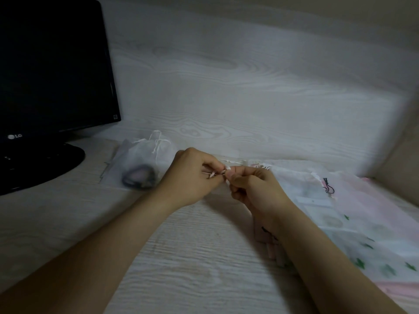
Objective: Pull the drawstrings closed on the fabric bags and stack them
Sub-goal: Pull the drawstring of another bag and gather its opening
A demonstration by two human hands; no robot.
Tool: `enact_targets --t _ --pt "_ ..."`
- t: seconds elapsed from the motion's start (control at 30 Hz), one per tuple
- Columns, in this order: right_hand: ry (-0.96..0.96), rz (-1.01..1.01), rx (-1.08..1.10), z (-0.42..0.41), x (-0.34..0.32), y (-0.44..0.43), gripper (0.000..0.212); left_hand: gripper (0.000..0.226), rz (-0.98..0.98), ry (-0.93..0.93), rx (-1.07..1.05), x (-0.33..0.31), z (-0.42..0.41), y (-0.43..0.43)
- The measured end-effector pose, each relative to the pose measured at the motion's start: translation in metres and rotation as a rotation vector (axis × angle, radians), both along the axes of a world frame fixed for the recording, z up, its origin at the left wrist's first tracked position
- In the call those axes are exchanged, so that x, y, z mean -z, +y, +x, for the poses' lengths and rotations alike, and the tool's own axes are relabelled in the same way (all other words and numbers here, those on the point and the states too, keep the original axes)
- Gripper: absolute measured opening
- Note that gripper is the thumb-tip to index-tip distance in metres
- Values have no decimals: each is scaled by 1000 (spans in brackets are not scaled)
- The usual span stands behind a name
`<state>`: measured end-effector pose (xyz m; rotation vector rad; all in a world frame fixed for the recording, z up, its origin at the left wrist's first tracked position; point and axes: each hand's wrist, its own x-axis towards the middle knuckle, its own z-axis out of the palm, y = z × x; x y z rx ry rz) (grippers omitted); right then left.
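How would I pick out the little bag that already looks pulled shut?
Start at the black monitor at the left. Just right of its round stand lies a sheer white pouch. Its neck is gathered by a white drawstring and something dark shows through it, unlike the flat green-printed bags on the right.

A black monitor [52,71] stands on a pale woodgrain desk [192,257] in dim light.
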<state>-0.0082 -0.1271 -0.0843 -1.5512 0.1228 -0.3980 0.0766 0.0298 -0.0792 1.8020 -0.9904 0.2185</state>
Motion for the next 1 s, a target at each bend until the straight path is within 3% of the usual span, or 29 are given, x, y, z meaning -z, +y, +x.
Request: enact_targets --t 0.17,0.37,0.47,0.57,0.7,1.0 --pt "1 -24 48 3 3 -3 17 12 19 -97 -84 0 1 -2" --pt "-12 -67 99 3 4 -8 15 40 -58 378 -11 -18 1 3" --pt "-34 -95 107 2 3 -8 15 56 89 516 30 -18 -5 3" --pt "-45 -125 101 2 4 -7 15 40 199 539 -34 -12 -8 -1" --pt "-43 -139 108 3 5 -7 14 23 232 529 -68 -2 2 -2" --pt "-25 -170 82 3 4 -5 14 12 254 182 -35 4 3 2"
